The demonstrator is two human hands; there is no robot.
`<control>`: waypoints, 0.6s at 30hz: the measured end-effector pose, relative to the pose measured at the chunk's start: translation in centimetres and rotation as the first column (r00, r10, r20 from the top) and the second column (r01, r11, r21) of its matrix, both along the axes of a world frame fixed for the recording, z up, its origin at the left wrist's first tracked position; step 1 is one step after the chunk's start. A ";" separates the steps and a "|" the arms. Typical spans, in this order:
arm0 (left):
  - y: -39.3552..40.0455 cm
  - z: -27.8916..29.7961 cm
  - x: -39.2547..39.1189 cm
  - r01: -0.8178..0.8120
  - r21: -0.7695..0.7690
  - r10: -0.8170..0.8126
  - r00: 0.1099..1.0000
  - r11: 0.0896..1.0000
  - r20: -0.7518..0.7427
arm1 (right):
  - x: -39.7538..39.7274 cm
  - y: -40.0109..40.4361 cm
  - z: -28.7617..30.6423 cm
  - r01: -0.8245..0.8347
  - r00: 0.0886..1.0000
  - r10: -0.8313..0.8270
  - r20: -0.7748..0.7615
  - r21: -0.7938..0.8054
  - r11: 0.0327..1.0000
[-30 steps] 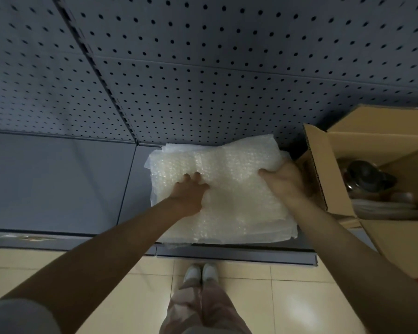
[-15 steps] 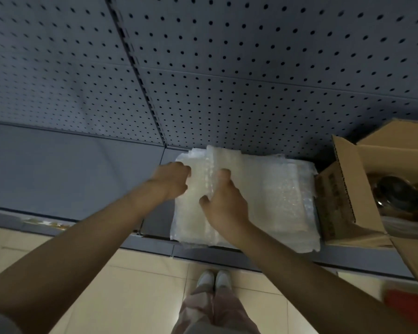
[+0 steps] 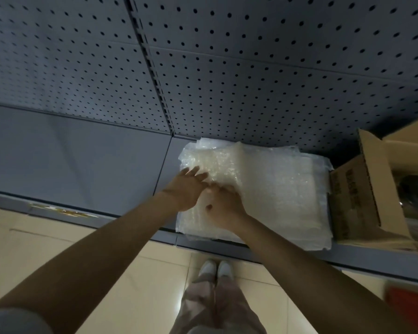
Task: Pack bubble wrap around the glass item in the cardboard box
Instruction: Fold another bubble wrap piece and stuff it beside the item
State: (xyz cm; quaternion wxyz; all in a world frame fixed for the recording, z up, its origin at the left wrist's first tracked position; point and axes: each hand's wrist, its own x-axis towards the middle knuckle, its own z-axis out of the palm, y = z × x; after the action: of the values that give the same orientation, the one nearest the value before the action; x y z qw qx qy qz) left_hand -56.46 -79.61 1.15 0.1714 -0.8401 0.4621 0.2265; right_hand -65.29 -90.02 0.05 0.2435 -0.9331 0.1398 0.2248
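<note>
Both of my hands were on the stack of translucent white bubble wrap sheets that lay on the grey metal shelf. My left hand rested near the stack's left edge with the fingers spread and flat, its grip wide open and holding nothing. My right hand sat just beside it, touching it, with the fingers curled down into the top sheet; I could not tell whether that grip had closed on the sheet or merely pressed on it. The top sheet looked ruffled and partly raised near its far left corner.

The open brown cardboard box stood on the same shelf, just to the right of the stack and touching it. A dark rounded glass item showed inside the box, partly cut off by the frame edge. No bubble wrap was visible around it.

A grey perforated back panel rose behind the shelf. White shoes stood on the beige tiled floor below.
</note>
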 end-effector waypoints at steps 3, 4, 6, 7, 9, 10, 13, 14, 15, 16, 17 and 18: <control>0.1 -0.2 0.1 -0.011 0.017 0.011 1.000 1.000 0.001 | -1.0 -0.8 0.4 0.209 0.902 -0.220 0.372 0.071 0.975; 0.2 -0.1 0.2 -0.008 0.035 0.008 1.000 0.999 -0.002 | -1.5 -1.0 0.6 0.313 0.816 -0.293 0.499 0.045 0.949; 0.3 0.3 0.2 -0.015 0.063 0.016 1.000 0.998 -0.021 | -2.5 -1.8 0.9 0.510 0.704 -0.421 0.572 0.004 0.860; 0.4 0.5 0.2 -0.026 0.067 0.029 0.999 0.997 -0.036 | -2.7 -2.4 1.0 0.588 0.693 -0.546 0.472 0.069 0.806; 0.3 0.9 0.3 -0.061 0.062 0.065 0.995 0.996 -0.074 | -2.7 -3.5 1.1 0.683 0.670 -0.734 0.112 0.296 0.668; 0.2 1.2 0.3 -0.079 0.063 0.085 0.992 0.995 -0.094 | -2.7 -4.0 1.2 0.677 0.697 -0.717 -0.024 0.351 0.646; -0.2 2.6 0.3 -0.100 0.088 0.111 0.985 0.991 -0.129 | -2.6 -5.4 2.3 0.585 0.799 -0.597 -0.071 0.323 0.744; -0.4 3.3 0.3 -0.098 0.090 0.110 0.985 0.991 -0.133 | -2.4 -5.9 3.0 0.563 0.815 -0.576 -0.068 0.329 0.758; -0.7 4.1 0.2 -0.096 0.089 0.107 0.986 0.991 -0.129 | -2.1 -6.7 3.7 0.529 0.838 -0.543 -0.057 0.328 0.783; -1.1 4.9 0.1 -0.091 0.080 0.100 0.989 0.993 -0.111 | -1.6 -7.6 4.6 0.486 0.866 -0.497 -0.049 0.310 0.817; -1.5 5.8 0.1 -0.087 0.058 0.091 0.993 0.995 -0.079 | -1.2 -8.5 5.6 0.432 0.898 -0.439 -0.037 0.273 0.859; -1.9 6.5 0.0 -0.083 0.019 0.084 0.996 0.996 -0.039 | -0.6 -9.5 6.5 0.367 0.927 -0.374 -0.022 0.240 0.898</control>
State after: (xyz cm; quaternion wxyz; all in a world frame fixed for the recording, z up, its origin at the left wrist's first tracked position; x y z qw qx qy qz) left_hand -56.46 -81.53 7.67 0.1597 -0.8525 0.4280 0.2542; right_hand -65.93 -99.52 6.50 0.3945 -0.8558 0.2834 0.1779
